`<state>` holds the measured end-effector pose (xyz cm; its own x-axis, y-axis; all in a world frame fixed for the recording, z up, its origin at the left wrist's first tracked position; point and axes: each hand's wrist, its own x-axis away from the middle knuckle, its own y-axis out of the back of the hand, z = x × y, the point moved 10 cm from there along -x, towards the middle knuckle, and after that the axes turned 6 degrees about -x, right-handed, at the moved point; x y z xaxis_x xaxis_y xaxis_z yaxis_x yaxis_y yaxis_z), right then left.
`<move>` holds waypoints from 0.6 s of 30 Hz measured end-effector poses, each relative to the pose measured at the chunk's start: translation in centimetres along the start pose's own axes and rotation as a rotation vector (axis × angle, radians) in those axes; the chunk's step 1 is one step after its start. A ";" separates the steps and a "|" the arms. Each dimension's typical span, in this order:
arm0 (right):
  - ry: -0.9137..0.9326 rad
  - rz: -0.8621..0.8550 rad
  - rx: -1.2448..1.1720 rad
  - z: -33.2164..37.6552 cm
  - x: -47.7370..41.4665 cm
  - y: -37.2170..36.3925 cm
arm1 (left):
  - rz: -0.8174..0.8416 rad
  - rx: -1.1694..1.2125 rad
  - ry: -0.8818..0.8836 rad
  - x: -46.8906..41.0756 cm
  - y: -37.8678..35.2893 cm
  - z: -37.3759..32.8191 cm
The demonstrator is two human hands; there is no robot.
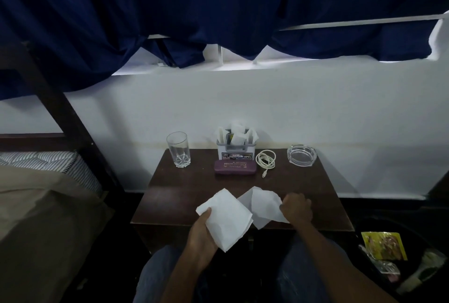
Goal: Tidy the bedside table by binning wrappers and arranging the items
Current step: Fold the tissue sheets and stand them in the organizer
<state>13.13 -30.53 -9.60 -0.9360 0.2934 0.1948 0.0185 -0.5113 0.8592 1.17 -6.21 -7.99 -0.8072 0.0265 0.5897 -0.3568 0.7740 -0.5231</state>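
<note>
Standing against a white wall (315, 108), under a navy curtain (218, 11) with a strip of bright window sill below its hem: one dark wooden bedside table (175, 195).

Room, left: bed with dark frame, striped mattress (36, 159), beige cover (36, 217).
Room, lower right: dark bin (413, 237) beside the table, holding a yellow wrapper (384, 245) and other packaging too dim to tell apart.

Table, back row, left to right:
- clear drinking glass (178, 149), upright.
- small white holder (236, 153) with a printed label, stuffed with white paper pieces.
- purple spectacle case (235, 167), lying closed just in front of the holder.
- white cable (266, 159), coiled, plug end trailing toward the front.
- clear glass ashtray (301, 155), at the right rear corner.

Table, front edge: two white paper items, corners meeting between the hands.
- folded tissue (226, 220), square, flat, set like a diamond, overhanging the table's front edge. The left hand (206, 232) holds it from below, thumb pressed on its upper face.
- second white sheet (263, 206), creased and partly unfolded, lying on the table top. The right hand (297, 210) grips its right edge, fingers curled tight like a fist.

Foreground: blue jeans at both knees.
</note>
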 end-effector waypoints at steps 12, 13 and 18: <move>0.213 -0.187 -0.973 3.2 7.3 5.8 | -0.141 -0.078 -0.076 0.6 0.5 -0.5; 0.291 -0.206 -0.969 4.3 8.6 6.2 | -0.135 -0.095 -0.069 0.6 0.4 -0.3; 0.764 -0.266 -0.578 10.8 15.6 4.5 | -0.087 -0.083 -0.020 1.1 0.2 0.2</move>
<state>2.42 -19.55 2.46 -0.8636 -0.0392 -0.5027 -0.2094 -0.8790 0.4283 0.11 -6.14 -7.62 -0.7844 -0.0554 0.6177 -0.3864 0.8227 -0.4169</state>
